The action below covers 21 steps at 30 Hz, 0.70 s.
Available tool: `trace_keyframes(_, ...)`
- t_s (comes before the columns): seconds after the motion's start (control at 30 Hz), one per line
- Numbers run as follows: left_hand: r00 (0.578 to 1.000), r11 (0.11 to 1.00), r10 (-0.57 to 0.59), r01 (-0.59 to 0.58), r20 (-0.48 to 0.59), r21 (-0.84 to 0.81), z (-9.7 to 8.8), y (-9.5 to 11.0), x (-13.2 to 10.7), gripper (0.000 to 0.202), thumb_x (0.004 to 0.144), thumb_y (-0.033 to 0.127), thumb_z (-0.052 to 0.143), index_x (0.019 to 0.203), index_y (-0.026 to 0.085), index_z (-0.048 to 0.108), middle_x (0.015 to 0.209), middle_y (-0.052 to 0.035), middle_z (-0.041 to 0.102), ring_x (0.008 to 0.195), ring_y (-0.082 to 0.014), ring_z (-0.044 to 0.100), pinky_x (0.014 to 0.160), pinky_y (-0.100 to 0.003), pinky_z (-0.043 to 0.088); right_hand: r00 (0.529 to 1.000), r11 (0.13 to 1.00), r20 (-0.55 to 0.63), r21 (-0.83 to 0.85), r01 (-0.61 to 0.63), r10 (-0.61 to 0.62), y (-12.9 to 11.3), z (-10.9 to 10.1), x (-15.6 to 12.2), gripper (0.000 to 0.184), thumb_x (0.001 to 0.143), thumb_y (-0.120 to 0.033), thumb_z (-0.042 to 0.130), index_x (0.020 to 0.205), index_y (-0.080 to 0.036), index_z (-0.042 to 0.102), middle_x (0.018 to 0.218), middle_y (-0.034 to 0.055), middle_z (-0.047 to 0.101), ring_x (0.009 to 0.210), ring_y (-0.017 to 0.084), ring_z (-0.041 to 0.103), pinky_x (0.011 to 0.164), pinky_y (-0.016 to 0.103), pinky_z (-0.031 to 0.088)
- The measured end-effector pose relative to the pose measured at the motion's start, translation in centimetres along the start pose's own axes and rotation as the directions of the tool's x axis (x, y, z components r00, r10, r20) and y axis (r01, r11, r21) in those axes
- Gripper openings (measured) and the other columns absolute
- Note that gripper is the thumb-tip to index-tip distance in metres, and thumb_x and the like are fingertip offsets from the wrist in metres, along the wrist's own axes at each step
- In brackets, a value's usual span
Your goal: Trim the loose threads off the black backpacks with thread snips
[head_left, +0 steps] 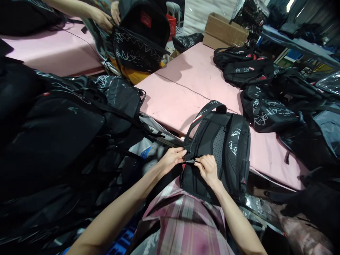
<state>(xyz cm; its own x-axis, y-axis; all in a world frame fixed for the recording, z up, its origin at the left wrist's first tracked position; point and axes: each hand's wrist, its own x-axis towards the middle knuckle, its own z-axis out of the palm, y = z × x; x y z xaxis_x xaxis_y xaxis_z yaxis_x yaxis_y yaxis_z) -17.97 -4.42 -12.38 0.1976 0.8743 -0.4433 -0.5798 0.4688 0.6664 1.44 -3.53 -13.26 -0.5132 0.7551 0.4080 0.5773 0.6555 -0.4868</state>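
Note:
A black backpack with white scribble print leans on the near edge of the pink table, partly against my lap. Its carry strap arches up and bears a small red and white label. My left hand pinches the lower end of this strap at the backpack's left side. Close beside it, my right hand is closed on a small slim dark piece with a shiny edge, which touches the strap end; its exact kind is hard to make out.
Several black backpacks lie along the right of the pink table. A large pile of them rises at my left. Across the table, another person's hands handle an opened backpack. A cardboard box stands behind.

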Motion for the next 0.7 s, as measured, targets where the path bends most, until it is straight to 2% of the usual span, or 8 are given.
trace_keyframes(0.1,0.99,0.988,0.106,-0.116,0.096,0.103,0.5,0.0,-1.0,0.039,0.06,0.004,0.072,0.098,0.011,0.065,0.098,-0.0105,0.067,0.088,-0.0185,0.063,0.082,-0.026,0.047,0.988,0.98,-0.022,0.131,-0.152,0.156,0.1,-0.8,-0.2,0.017,0.088,-0.031,0.05,0.083,-0.02,0.062,0.074,0.0025,0.063,0.068,0.015,0.054,0.063,0.028,0.04)
trace_keyframes(0.2,0.984,0.973,0.173,-0.178,0.048,0.145,1.1,-0.4,-1.4,0.055,0.054,-0.003,0.071,0.106,0.014,0.062,0.099,-0.008,0.067,0.09,-0.0185,0.063,0.083,-0.025,0.046,0.965,0.952,-0.035,0.173,-0.251,0.261,0.2,-1.6,-0.1,0.017,0.087,-0.031,0.05,0.086,-0.02,0.063,0.077,0.0022,0.063,0.07,0.015,0.056,0.063,0.027,0.042)
trace_keyframes(0.3,0.975,0.963,0.218,-0.209,-0.033,0.171,1.3,-1.1,-1.1,0.062,0.051,-0.005,0.069,0.108,0.015,0.06,0.097,-0.0061,0.067,0.088,-0.017,0.063,0.082,-0.024,0.047,0.97,0.962,-0.018,0.137,-0.237,0.241,0.0,-2.0,0.0,0.017,0.087,-0.031,0.051,0.085,-0.02,0.064,0.077,0.0023,0.064,0.069,0.015,0.056,0.064,0.028,0.043)
trace_keyframes(0.57,0.967,0.925,0.255,-0.237,-0.022,0.298,0.8,-1.7,-0.7,0.063,0.051,0.005,0.07,0.112,0.014,0.056,0.092,-0.006,0.066,0.088,-0.019,0.062,0.088,-0.036,0.045,0.98,0.976,0.084,0.106,-0.188,0.179,-1.2,-1.7,0.8,0.015,0.087,-0.028,0.051,0.083,-0.02,0.063,0.075,0.0016,0.064,0.07,0.016,0.053,0.067,0.028,0.039)
trace_keyframes(0.7,0.971,0.92,0.235,-0.207,-0.047,0.334,1.1,-1.5,-1.1,0.065,0.049,0.01,0.072,0.112,0.013,0.055,0.096,-0.0081,0.066,0.091,-0.022,0.062,0.09,-0.039,0.045,0.97,0.96,0.075,0.145,-0.239,0.231,-1.6,-1.6,0.8,0.014,0.086,-0.025,0.052,0.08,-0.02,0.064,0.073,0.001,0.062,0.069,0.014,0.053,0.065,0.026,0.038)
